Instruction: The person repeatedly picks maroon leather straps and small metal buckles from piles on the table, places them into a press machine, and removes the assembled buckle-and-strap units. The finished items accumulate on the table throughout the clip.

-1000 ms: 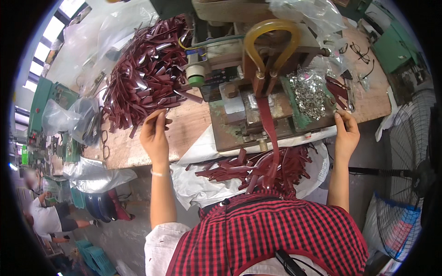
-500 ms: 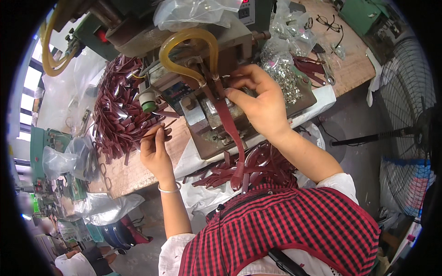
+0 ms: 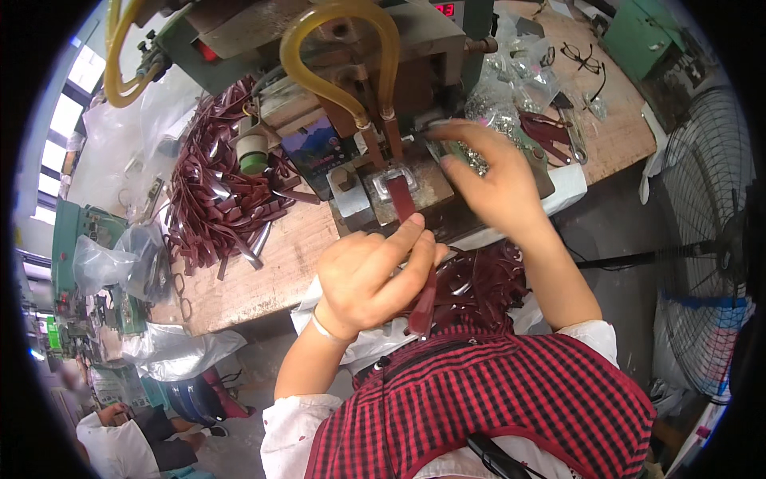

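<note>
A dark red strap (image 3: 401, 199) lies with its far end on the metal plate of a press (image 3: 411, 164), below two prongs joined by a looped amber tube (image 3: 391, 60). My left hand (image 3: 371, 275) is closed over the strap just in front of the plate, and the strap's near end hangs toward my apron. To the right of the plate is my right hand (image 3: 503, 180), slightly blurred, its thumb and fingers apart. No object shows in it, and it is nearest the press's right side and small shiny metal pieces (image 3: 479, 160).
A heap of dark red straps (image 3: 219, 191) covers the table left of the press; more straps (image 3: 479, 275) lie in front of me. Eyeglasses (image 3: 582, 57) and a metal tool (image 3: 574, 137) lie at the right. A large fan (image 3: 694, 207) stands beyond the table's right edge.
My left hand has moved right, from beside the strap heap onto the strap at the press. My right hand has let go of the strap and shifted right.
</note>
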{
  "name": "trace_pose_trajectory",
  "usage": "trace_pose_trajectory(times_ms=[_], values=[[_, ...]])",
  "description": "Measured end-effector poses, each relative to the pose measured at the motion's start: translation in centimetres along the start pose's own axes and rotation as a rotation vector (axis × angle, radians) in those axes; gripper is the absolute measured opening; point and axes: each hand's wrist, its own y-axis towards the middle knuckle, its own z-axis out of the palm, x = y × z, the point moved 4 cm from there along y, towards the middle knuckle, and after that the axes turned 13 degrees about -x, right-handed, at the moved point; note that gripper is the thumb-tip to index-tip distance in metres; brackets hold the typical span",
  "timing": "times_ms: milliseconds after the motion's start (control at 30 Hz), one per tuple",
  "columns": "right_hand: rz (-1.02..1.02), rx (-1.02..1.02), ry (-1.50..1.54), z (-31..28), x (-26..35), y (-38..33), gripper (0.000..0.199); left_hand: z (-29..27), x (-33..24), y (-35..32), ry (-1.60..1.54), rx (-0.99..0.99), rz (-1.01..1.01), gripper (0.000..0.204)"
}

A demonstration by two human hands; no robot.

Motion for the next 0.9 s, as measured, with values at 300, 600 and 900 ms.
trace_pose_trajectory(times_ms=[300, 600, 900], values=[[-0.061, -0.186, -0.539, -1.7, -10.8, -3.6, 0.017, 1.1, 1.3, -1.5, -0.029, -0.063, 0.024, 0.024], [-0.116, -0.249, -0.518, -2.0, -10.4, -3.5, 0.013, -4.1, -1.1, -4.3, 0.120, -0.051, -0.288, 0.024], [-0.068, -0.220, -0.479, -0.7, -8.8, -1.8, 0.014, -4.1, 17.1, -14.0, 0.625, 0.660, -0.208, 0.019]])
